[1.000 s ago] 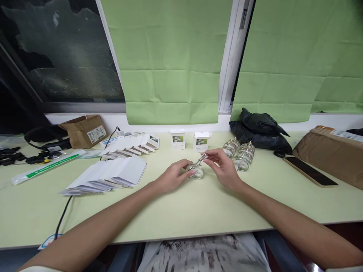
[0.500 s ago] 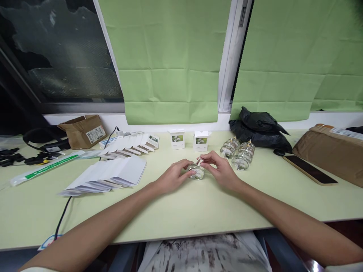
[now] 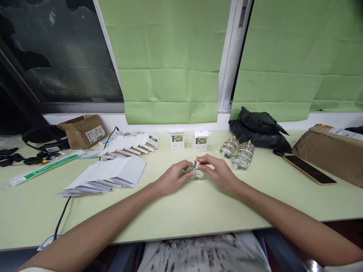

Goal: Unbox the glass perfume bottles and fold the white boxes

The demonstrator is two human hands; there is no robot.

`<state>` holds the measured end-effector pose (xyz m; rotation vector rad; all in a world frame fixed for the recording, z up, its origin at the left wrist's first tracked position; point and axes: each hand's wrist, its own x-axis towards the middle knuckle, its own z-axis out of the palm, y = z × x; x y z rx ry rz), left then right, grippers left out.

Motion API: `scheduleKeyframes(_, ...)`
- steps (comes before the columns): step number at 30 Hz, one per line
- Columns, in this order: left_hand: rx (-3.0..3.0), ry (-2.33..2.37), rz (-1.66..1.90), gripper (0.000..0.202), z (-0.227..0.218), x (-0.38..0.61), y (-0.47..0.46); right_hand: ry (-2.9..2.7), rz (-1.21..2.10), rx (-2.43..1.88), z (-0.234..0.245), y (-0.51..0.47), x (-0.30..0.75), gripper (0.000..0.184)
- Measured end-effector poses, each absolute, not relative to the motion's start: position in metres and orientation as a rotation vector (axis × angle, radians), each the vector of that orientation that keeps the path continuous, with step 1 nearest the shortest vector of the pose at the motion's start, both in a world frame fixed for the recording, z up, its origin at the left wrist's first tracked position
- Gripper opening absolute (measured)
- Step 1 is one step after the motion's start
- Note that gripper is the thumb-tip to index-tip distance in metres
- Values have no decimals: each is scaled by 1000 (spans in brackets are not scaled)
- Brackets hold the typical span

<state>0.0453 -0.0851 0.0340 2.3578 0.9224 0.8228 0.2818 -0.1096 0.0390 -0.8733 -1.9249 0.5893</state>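
Observation:
A small round clear-glass bottle [image 3: 197, 175], which looks like a perfume bottle, stands on the table. My left hand [image 3: 173, 175] is closed around its left side, thumb in front. In my right hand [image 3: 217, 170] a short shiny cylindrical cap [image 3: 196, 164] is pinched between thumb and fingers, upright at the bottle's neck. Whether the cap is seated on the neck I cannot tell. Just right of my right hand lie several similar glass bottles [image 3: 240, 161] in two rows, with gold-coloured tops.
Two small white boxes [image 3: 177, 140] with open flaps stand behind my hands. Flattened white cartons [image 3: 113, 174] and more small boxes [image 3: 133, 143] lie at left. Black plastic bags [image 3: 259, 132], a phone [image 3: 309, 170] and a brown parcel [image 3: 329, 153] are at right.
My right hand has shifted slightly left, bringing the cap from a tilted pose to upright at the bottle's neck. My left hand has stayed on the bottle.

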Motion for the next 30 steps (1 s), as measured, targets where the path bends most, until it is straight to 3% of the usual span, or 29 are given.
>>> scheduleKeyframes(13, 2322, 915, 721, 28, 43, 43, -86, -1977, 577, -886, 35, -111, 279, 26)
scheduleKeyframes(19, 2397, 984, 701, 30, 45, 35, -79, -1965, 599, -963, 36, -106, 287, 48)
scheduleKeyframes(30, 2480, 1391, 659, 39, 36, -1, -45, -1799, 438, -1107, 35, -94, 304, 22)
